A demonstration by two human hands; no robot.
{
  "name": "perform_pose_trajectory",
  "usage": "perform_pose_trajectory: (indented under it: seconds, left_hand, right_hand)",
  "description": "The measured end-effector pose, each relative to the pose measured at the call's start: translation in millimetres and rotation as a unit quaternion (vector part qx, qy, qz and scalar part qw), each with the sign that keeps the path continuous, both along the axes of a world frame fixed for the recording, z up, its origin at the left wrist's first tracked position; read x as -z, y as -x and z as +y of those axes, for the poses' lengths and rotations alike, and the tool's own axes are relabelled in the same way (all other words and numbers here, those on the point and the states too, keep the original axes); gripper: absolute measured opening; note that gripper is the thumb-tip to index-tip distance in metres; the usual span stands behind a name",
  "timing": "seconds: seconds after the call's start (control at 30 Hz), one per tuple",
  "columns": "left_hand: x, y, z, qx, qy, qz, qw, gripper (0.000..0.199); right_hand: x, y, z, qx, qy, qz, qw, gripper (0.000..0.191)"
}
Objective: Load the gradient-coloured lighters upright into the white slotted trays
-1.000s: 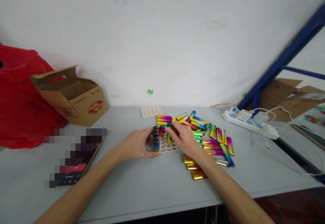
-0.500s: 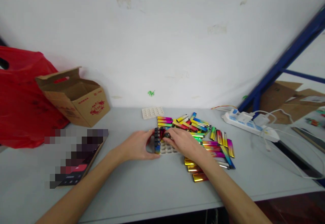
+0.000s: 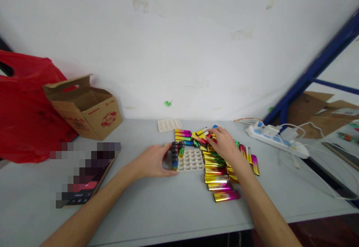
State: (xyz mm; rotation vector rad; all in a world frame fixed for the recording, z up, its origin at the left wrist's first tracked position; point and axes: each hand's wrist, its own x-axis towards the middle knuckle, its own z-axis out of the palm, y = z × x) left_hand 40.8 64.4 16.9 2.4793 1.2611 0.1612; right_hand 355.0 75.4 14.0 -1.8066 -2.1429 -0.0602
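I read this as the loading step: lighters go from the loose pile into the white tray, and I am between placements. My left hand is curled loosely against the tray's left edge, thumb and fingers touching the standing row of lighters there, steadying it rather than pinching any one of them. My right hand is out over the far part of the pile, fingers bent down onto the lighters; I cannot tell whether they have closed on one yet or are only touching. The tray sits mid-table, just left of the pile, with one column filled along its left side, another lighter or two standing just beside it, and most sockets bare. Those seated lighters stand upright, dark caps up, long axis vertical. The pile ones lie flat, most with their long axis running left to right across the table, a few farther right turned away from me. In my judgement the next move calls for a clean pinch on a single lighter, tipping it from flat to upright, cap up, and lowering it into a bare socket beside the filled column while the left hand keeps the tray from sliding.
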Motion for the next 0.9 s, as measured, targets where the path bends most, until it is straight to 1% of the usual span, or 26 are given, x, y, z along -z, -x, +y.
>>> perform_pose_trajectory:
  seconds: [0.07,0.17,0.27,0.37,0.47,0.57,0.63,0.73,0.8,0.83,0.87,0.9]
  left_hand:
    - [-0.1,0.0,-0.1,-0.001,0.001,0.001,1.000,0.059]
    - [-0.6,-0.1,-0.2,-0.002,-0.001,0.007,1.000,0.060]
    - [-0.6,0.1,0.0,-0.003,-0.006,0.014,1.000,0.062]
    - [0.0,0.5,0.2,0.001,-0.008,0.013,1.000,0.065]
    - [0.1,0.5,0.1,0.000,-0.010,0.008,1.000,0.068]
    - [-0.9,0.0,-0.2,-0.002,-0.003,0.004,1.000,0.068]
    - [-1.8,-0.3,-0.4,-0.001,0.002,0.001,1.000,0.067]
    - [-2.1,-0.4,-0.4,-0.003,0.004,-0.003,1.000,0.067]
    - [-1.7,-0.2,-0.2,0.000,0.001,-0.004,1.000,0.067]
    - [-1.4,-0.1,0.0,0.001,0.001,-0.004,1.000,0.067]
    - [-1.2,-0.1,0.1,0.003,0.000,-0.005,1.000,0.066]
    - [-1.0,0.0,0.2,0.004,0.000,-0.006,1.000,0.066]
  right_hand:
    - [1.5,-5.6,1.1,-0.005,0.032,-0.012,0.999,0.033]
    - [2.0,-6.9,1.4,-0.025,0.068,-0.018,0.997,0.027]
    - [4.5,-5.0,2.3,-0.046,0.082,-0.023,0.995,0.022]
    - [10.1,-3.2,3.7,-0.056,0.049,0.003,0.997,0.016]
    - [14.1,-1.1,4.7,-0.067,-0.030,0.090,0.993,0.017]
    - [11.9,2.4,3.7,-0.080,-0.103,0.186,0.974,0.020]
    - [7.4,5.5,1.7,-0.088,-0.115,0.229,0.963,0.025]
    - [0.3,11.2,-1.8,-0.110,-0.090,0.272,0.952,0.028]
    - [-2.2,16.3,-3.5,-0.122,-0.068,0.314,0.939,0.027]
    - [-2.3,19.5,-4.2,-0.123,-0.052,0.350,0.927,0.027]
    - [-1.8,23.0,-4.8,-0.120,-0.028,0.397,0.910,0.028]
    - [-0.8,26.9,-5.4,-0.114,0.001,0.450,0.886,0.030]
